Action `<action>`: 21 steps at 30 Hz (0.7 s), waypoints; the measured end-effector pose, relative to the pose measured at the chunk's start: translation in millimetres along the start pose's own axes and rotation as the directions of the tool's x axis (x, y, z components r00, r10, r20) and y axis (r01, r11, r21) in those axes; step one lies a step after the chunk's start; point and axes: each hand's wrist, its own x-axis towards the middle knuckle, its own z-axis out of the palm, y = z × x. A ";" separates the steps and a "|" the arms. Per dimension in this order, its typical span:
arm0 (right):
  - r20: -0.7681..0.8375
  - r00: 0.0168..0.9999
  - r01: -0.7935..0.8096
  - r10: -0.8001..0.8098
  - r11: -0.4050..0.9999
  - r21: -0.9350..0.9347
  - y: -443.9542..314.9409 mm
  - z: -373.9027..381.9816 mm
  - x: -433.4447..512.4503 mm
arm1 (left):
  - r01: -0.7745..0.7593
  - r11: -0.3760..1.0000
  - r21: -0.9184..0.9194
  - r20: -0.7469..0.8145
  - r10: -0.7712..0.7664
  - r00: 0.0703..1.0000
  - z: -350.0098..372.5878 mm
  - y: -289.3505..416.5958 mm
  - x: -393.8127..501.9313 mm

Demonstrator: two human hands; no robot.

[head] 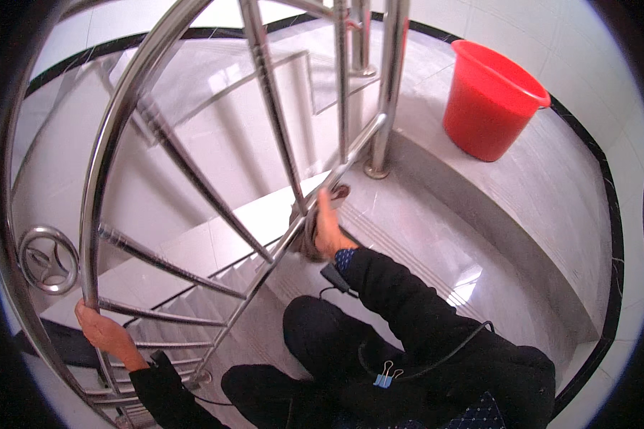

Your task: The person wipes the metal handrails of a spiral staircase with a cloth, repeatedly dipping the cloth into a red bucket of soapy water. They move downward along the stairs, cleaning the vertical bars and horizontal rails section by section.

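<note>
A shiny metal stair railing point(99, 161) curves across the left half of the view, with upright bars point(271, 102) joined to a sloping lower rail point(257, 279). My left hand point(104, 332) is closed around the curved rail at the lower left. My right hand point(330, 228) presses a brownish-grey cloth point(307, 236) against the lower rail, near the foot of a bar; the cloth hangs on both sides of the rail. Fingers of the right hand are partly hidden and slightly blurred.
A red plastic bucket point(488, 104) stands on the upper landing at the right, beyond a step edge point(477, 209). Stone steps point(236, 316) descend at the lower left. A thick metal post point(389, 80) rises near the step. A black cable point(451, 354) with a blue binder clip point(383, 379) lies over my clothing.
</note>
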 end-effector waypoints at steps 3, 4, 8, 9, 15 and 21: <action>-0.195 0.961 0.085 -0.197 0.881 -0.466 -5.6 13.4 -29.4 | -0.081 0.997 -0.006 0.024 0.081 0.996 -5.3 -31.7 2.0; -0.172 0.976 0.069 -0.135 0.936 -0.345 -17.9 23.5 -40.5 | -0.160 0.987 0.024 0.027 0.160 0.987 -11.7 -54.6 4.3; -0.016 0.936 0.342 -0.351 0.921 -0.186 -117.8 67.4 -67.6 | -0.082 0.995 -0.058 0.081 0.086 0.993 -6.5 -15.6 5.0; 0.088 0.878 0.479 -0.471 0.850 -0.219 -146.5 76.7 -64.6 | -0.093 0.994 -0.061 0.079 0.098 0.992 -0.8 -17.0 3.7; 0.568 0.221 0.973 -0.793 0.139 -0.184 -292.6 239.4 -65.1 | -0.088 0.996 -0.002 0.047 0.088 0.995 -8.7 -27.6 4.8; 0.649 -0.034 0.956 -0.760 -0.215 -0.200 -329.7 292.2 -39.3 | -0.045 0.998 0.053 0.021 0.044 0.999 2.3 -23.4 -3.2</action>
